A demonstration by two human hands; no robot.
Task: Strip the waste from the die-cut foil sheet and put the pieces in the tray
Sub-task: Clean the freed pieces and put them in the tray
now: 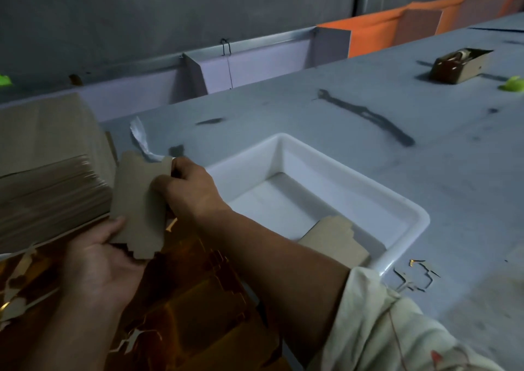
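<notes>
Grey tabletop [368, 144] held the white tray [411, 217] just beside the right hand [187, 189], presumably for short drops. That hand pinched the top of a cut piece [139, 200], the left hand [96, 260] gripping its bottom, above the foil sheet [198, 299].

the shiny copper-gold foil sheet [198, 299] lay flat, die-cut outlines showing. one cut piece [136, 200], dull brown side out, was held upright above it. a second piece [334, 246] lay flat in the near corner of the white tray [368, 197].
</notes>
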